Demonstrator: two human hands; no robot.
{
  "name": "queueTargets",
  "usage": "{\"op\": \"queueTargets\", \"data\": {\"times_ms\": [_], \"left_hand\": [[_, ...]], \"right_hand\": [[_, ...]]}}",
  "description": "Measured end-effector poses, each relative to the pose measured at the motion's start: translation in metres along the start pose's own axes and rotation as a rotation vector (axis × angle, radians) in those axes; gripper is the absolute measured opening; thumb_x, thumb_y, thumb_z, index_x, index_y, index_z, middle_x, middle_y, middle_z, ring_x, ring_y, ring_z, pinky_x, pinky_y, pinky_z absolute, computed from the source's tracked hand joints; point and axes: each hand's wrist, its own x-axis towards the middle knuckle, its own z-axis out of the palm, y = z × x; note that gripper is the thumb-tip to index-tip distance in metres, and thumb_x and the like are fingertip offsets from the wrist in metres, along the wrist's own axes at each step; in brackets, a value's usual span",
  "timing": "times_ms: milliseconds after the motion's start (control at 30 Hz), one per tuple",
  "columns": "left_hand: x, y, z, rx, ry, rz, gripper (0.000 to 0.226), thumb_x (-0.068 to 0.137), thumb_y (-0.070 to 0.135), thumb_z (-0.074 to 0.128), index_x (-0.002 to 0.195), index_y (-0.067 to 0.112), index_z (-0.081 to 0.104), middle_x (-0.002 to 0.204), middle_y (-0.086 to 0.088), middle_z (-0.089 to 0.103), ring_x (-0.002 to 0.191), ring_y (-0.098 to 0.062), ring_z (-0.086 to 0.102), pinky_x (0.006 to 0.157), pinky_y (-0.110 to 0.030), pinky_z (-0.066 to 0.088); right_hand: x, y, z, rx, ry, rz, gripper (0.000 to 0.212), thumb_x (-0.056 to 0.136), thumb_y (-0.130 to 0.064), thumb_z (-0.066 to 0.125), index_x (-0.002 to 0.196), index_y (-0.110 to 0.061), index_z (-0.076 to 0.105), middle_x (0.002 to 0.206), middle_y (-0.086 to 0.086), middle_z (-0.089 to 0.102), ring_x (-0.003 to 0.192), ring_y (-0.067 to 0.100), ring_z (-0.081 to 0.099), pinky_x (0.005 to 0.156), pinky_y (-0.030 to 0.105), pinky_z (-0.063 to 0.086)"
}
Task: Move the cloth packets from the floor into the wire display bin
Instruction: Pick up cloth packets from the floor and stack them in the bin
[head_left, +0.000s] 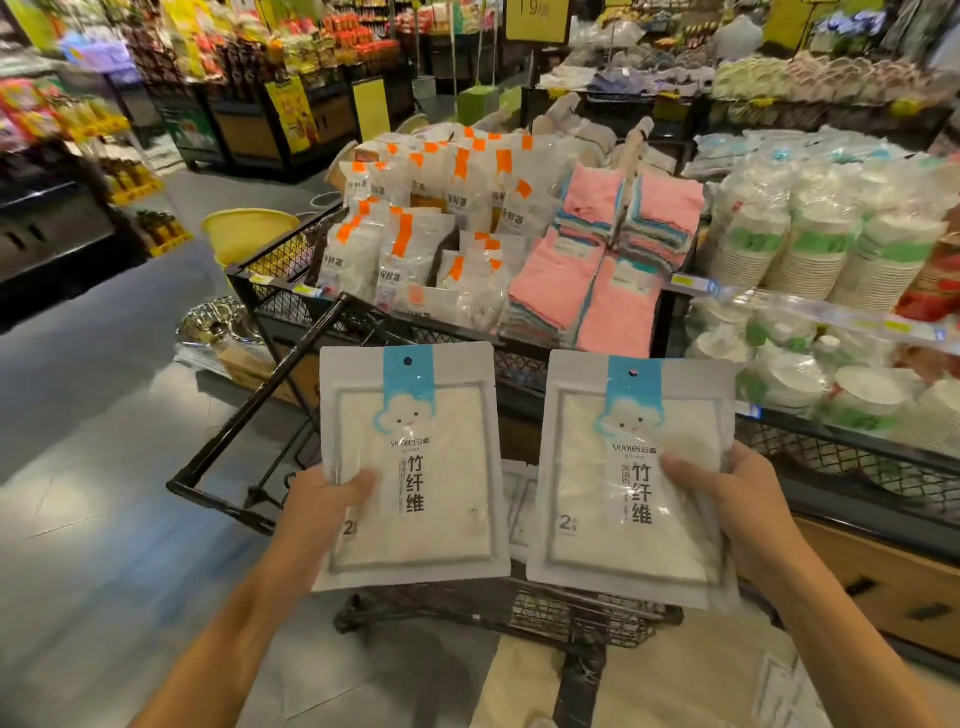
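Observation:
I hold two white cloth packets with blue cloud headers upright in front of me. My left hand (317, 512) grips the left packet (415, 483) at its lower left edge, thumb on the front. My right hand (727, 499) grips the right packet (618, 499) at its right edge, and it seems to be a small stack. Ahead stands the black wire display bin (275, 283), filled with white bags marked in orange (415, 228) and stacked pink cloths (587, 291). A few more packets (519, 499) show low between the two I hold.
A black shopping cart frame (244, 431) sits between me and the bin. Stacks of paper cups and bowls (810, 244) fill the wire shelf on the right. A yellow basin (249, 228) and a metal bowl (218, 322) stand left of the bin. Grey aisle floor lies to the left.

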Motion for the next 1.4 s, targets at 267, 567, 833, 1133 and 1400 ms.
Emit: {"op": "queueTargets", "data": {"times_ms": [267, 567, 833, 1133, 1400], "left_hand": [[0.072, 0.012, 0.026, 0.036, -0.057, -0.075, 0.022, 0.100, 0.019, 0.062, 0.120, 0.015, 0.068, 0.109, -0.005, 0.078, 0.103, -0.028, 0.073, 0.095, -0.053, 0.056], [0.170, -0.006, 0.042, 0.067, -0.084, -0.160, 0.013, 0.095, 0.013, 0.068, 0.108, 0.013, 0.070, 0.104, -0.009, 0.077, 0.096, -0.029, 0.073, 0.086, -0.049, 0.058], [0.265, -0.044, 0.043, 0.143, -0.201, -0.137, 0.011, 0.098, 0.010, 0.064, 0.107, 0.015, 0.065, 0.096, -0.001, 0.072, 0.088, -0.020, 0.068, 0.069, -0.035, 0.053], [0.343, -0.127, 0.070, 0.194, -0.270, -0.201, 0.028, 0.098, 0.007, 0.063, 0.126, 0.011, 0.063, 0.103, 0.001, 0.072, 0.093, -0.016, 0.069, 0.075, -0.035, 0.059], [0.396, -0.244, 0.121, 0.321, -0.304, -0.278, 0.025, 0.097, 0.009, 0.062, 0.121, 0.014, 0.064, 0.101, 0.001, 0.072, 0.095, -0.022, 0.071, 0.074, -0.038, 0.061]], "right_hand": [[0.079, 0.009, 0.006, -0.035, 0.012, 0.083, 0.019, 0.092, -0.003, 0.071, 0.108, -0.010, 0.067, 0.089, 0.004, 0.081, 0.078, 0.023, 0.079, 0.056, 0.029, 0.062], [0.123, 0.042, 0.028, -0.097, 0.076, 0.158, 0.026, 0.093, -0.005, 0.070, 0.118, -0.008, 0.065, 0.097, 0.006, 0.081, 0.086, 0.023, 0.080, 0.060, 0.026, 0.062], [0.145, 0.086, 0.070, -0.080, 0.200, 0.269, 0.031, 0.092, -0.009, 0.072, 0.122, -0.007, 0.063, 0.105, 0.011, 0.080, 0.095, 0.030, 0.078, 0.079, 0.046, 0.065], [0.200, 0.176, 0.081, -0.095, 0.227, 0.379, 0.072, 0.067, -0.038, 0.093, 0.123, -0.005, 0.064, 0.110, 0.015, 0.078, 0.101, 0.036, 0.076, 0.086, 0.058, 0.062], [0.268, 0.301, 0.068, -0.208, 0.184, 0.529, 0.025, 0.095, -0.007, 0.068, 0.120, -0.004, 0.065, 0.108, 0.014, 0.079, 0.099, 0.034, 0.077, 0.080, 0.049, 0.065]]}}
